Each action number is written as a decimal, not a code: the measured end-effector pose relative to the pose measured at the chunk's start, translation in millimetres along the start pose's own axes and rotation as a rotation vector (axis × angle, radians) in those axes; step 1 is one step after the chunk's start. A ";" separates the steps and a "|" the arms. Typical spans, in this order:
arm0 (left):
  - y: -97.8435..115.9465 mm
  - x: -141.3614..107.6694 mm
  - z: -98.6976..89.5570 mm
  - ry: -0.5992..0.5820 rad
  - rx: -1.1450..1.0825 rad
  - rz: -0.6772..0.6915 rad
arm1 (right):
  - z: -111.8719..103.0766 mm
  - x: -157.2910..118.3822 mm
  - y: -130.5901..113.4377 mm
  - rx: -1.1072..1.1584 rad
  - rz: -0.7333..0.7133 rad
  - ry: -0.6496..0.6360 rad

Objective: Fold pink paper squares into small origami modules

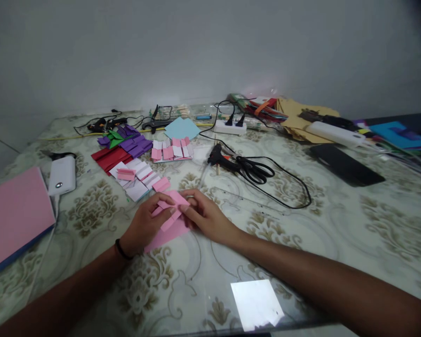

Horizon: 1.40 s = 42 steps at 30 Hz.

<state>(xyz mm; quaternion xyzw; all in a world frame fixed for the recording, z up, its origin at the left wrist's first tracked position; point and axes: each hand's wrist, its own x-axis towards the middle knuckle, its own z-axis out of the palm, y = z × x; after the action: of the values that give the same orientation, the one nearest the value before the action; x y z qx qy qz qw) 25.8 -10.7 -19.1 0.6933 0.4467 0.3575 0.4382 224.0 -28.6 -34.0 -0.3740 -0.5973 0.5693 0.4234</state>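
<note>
Between my two hands is a folded piece of pink paper (170,197), its creases meeting near my thumbs. My left hand (148,220) pinches its left side, thumb and fingers closed on it. From the right, my right hand (205,216) grips the other edge, the thumb on top and the fingers partly hidden behind. Below the folded piece lies a flat pink sheet (166,238) on the table. Just beyond my left hand, several folded white and pink paper pieces (140,175) lie in a row.
A black glue gun (224,161) with a coiled cord lies beyond my right hand. Red folded papers (112,159), purple folded papers (136,142) and light blue sheets (181,128) sit at the back. A white power bank (62,175) is left; a black phone (345,164) is right.
</note>
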 end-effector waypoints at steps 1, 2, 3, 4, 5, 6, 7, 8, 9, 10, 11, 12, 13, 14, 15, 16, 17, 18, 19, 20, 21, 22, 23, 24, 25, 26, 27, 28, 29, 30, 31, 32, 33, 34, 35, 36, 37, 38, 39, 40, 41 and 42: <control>-0.2 -0.2 -0.5 0.003 0.008 0.005 | -0.4 0.0 -1.1 -0.011 0.007 -0.011; -0.1 -0.3 -0.9 0.003 0.022 0.014 | -0.8 -0.1 -2.4 -0.030 0.016 -0.023; 0.3 -0.5 -1.3 0.004 0.038 0.024 | -1.3 -0.2 -3.9 -0.053 0.026 -0.033; 1.1 -0.7 -1.5 0.006 0.055 0.033 | -1.7 -0.3 -5.3 -0.076 0.035 -0.039; 2.0 -0.8 -1.5 0.013 0.069 0.042 | -2.1 -0.4 -6.7 -0.099 0.042 -0.041; 3.1 -1.0 -1.3 0.024 0.076 0.050 | -2.5 -0.5 -7.8 -0.117 0.046 -0.041; 4.3 -1.2 -0.9 0.036 0.072 0.052 | -2.7 -0.6 -8.7 -0.132 0.047 -0.038; 5.3 -1.5 -0.4 0.052 0.057 0.047 | -2.8 -0.6 -9.3 -0.144 0.046 -0.035; 6.1 -1.7 0.1 0.066 0.030 0.031 | -2.8 -0.6 -9.7 -0.156 0.041 -0.032; 6.6 -2.0 0.7 0.075 -0.008 0.007 | -2.8 -0.7 -9.8 -0.170 0.034 -0.030; 6.7 -2.2 1.1 0.080 -0.055 -0.024 | -2.7 -0.7 -9.8 -0.186 0.026 -0.031; 6.3 -2.4 1.5 0.083 -0.106 -0.056 | -2.7 -0.7 -9.7 -0.203 0.019 -0.041; 5.6 -2.5 1.6 0.085 -0.156 -0.081 | -2.8 -0.7 -9.5 -0.218 0.013 -0.057; 4.4 -2.4 1.7 0.089 -0.200 -0.099 | -2.9 -0.8 -9.3 -0.231 0.007 -0.076; 3.1 -2.2 1.7 0.096 -0.235 -0.110 | -3.1 -0.9 -9.0 -0.241 0.004 -0.092; 1.6 -1.9 1.6 0.108 -0.259 -0.115 | -3.4 -1.0 -8.6 -0.247 0.001 -0.104; 0.3 -1.4 1.5 0.120 -0.276 -0.121 | -3.7 -1.2 -8.2 -0.252 -0.002 -0.106; -0.7 -0.9 1.4 0.123 -0.289 -0.126 | -3.9 -1.4 -7.7 -0.253 -0.003 -0.099; -1.3 -0.3 1.3 0.111 -0.301 -0.131 | -4.1 -1.7 -7.1 -0.246 -0.005 -0.086; -1.4 0.2 1.1 0.086 -0.309 -0.136 | -4.2 -1.8 -6.5 -0.234 -0.005 -0.073; -0.9 0.6 0.8 0.053 -0.310 -0.139 | -4.1 -1.9 -5.8 -0.219 -0.004 -0.063; 0.1 0.8 0.5 0.019 -0.303 -0.138 | -3.9 -1.8 -5.2 -0.206 -0.003 -0.055; 1.4 1.0 0.2 -0.009 -0.286 -0.136 | -3.7 -1.6 -4.6 -0.195 -0.001 -0.049; 2.8 0.9 -0.2 -0.029 -0.260 -0.135 | -3.3 -1.3 -4.1 -0.189 0.002 -0.044; 4.1 0.7 -0.5 -0.040 -0.231 -0.132 | -3.0 -0.9 -3.6 -0.185 0.007 -0.040; 5.1 0.4 -0.7 -0.051 -0.205 -0.127 | -2.6 -0.5 -3.2 -0.173 0.014 -0.038; 5.6 0.0 -0.8 -0.061 -0.182 -0.120 | -2.3 -0.2 -2.8 -0.151 0.020 -0.039; 5.8 -0.3 -0.8 -0.071 -0.164 -0.113 | -2.1 0.2 -2.4 -0.121 0.027 -0.045; 5.6 -0.7 -0.6 -0.081 -0.154 -0.107 | -2.0 0.5 -1.9 -0.085 0.032 -0.055; 5.2 -0.9 -0.3 -0.087 -0.148 -0.103 | -1.9 0.8 -1.4 -0.050 0.036 -0.067; 4.8 -1.1 0.0 -0.091 -0.147 -0.103 | -2.0 0.9 -0.8 -0.019 0.037 -0.079; 4.6 -1.3 0.3 -0.092 -0.151 -0.105 | -2.0 1.0 -0.2 0.002 0.039 -0.090; 4.8 -1.3 0.5 -0.091 -0.158 -0.108 | -2.1 1.0 0.3 0.014 0.039 -0.097; 5.2 -1.4 0.4 -0.091 -0.163 -0.112 | -2.2 1.0 0.7 0.018 0.039 -0.101; 6.0 -1.6 0.3 -0.091 -0.161 -0.115 | -2.4 0.9 0.9 0.017 0.041 -0.098; 6.9 -1.8 -0.1 -0.095 -0.152 -0.118 | -2.6 0.7 0.9 0.013 0.045 -0.091; 7.9 -2.1 -0.6 -0.105 -0.135 -0.121 | -2.8 0.6 0.8 0.009 0.052 -0.079; 8.8 -2.5 -1.1 -0.121 -0.114 -0.123 | -3.1 0.5 0.5 0.005 0.059 -0.065; 9.5 -3.0 -1.5 -0.140 -0.093 -0.124 | -3.4 0.4 0.2 -0.001 0.065 -0.049; 10.0 -3.4 -1.8 -0.155 -0.078 -0.125 | -3.7 0.4 -0.1 -0.009 0.070 -0.036; 10.4 -3.7 -1.8 -0.166 -0.073 -0.132 | -3.9 0.5 -0.3 -0.016 0.072 -0.028; 10.6 -4.0 -1.6 -0.171 -0.079 -0.146 | -4.1 0.5 -0.5 -0.020 0.074 -0.023</control>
<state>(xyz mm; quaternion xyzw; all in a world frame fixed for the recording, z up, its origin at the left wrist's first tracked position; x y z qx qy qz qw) 26.3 -16.2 -9.2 0.6691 0.4427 0.2813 0.5265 227.6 -26.7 -33.4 -0.3934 -0.5938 0.5826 0.3914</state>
